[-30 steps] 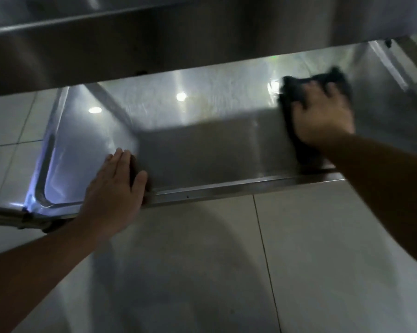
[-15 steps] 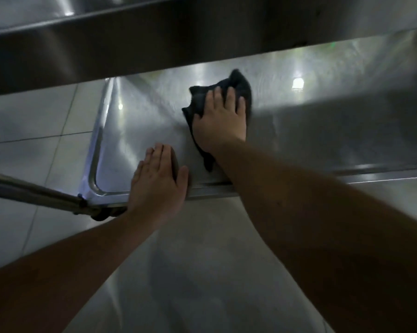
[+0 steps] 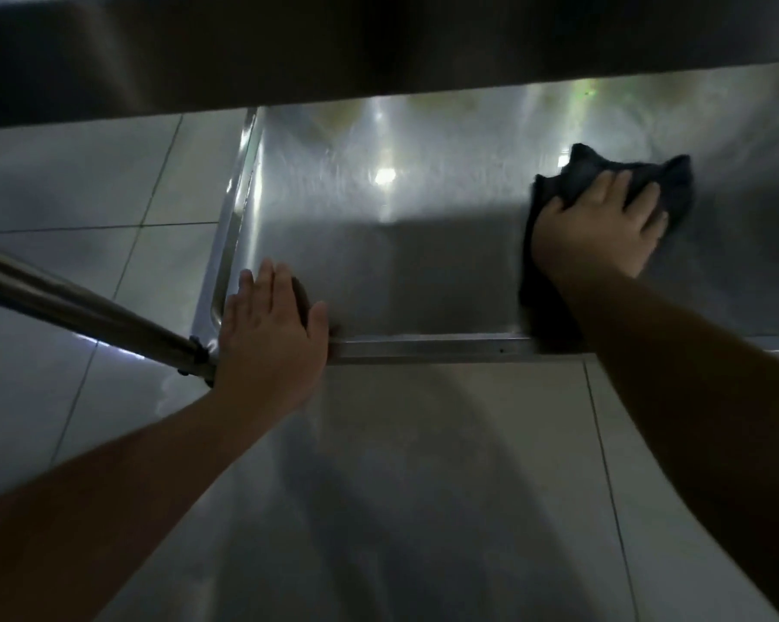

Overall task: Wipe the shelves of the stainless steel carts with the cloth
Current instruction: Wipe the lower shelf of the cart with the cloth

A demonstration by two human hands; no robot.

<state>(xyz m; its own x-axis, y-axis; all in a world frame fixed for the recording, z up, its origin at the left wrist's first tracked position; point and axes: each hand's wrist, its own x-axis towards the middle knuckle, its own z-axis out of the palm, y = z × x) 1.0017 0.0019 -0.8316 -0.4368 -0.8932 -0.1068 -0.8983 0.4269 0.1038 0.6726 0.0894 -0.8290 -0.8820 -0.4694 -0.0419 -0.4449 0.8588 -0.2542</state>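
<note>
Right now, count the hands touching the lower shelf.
2. The left hand rests flat on the lower shelf at its front-left rim; the right hand presses the cloth farther right.

lower steel shelf [image 3: 423, 271] sat just above the tiled floor [image 3: 423, 464]; dark cloth [image 3: 625, 172] lay flat on its right part | both hands rested on it

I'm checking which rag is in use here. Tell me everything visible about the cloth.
The cloth is dark, almost black, soft and crumpled, with rumpled corners sticking out beyond the fingers. It lies flat on the lower steel shelf, towards its right part, trailing back to the front rim. The right hand presses on it, fingers spread over it. Nothing else touches it.
</note>
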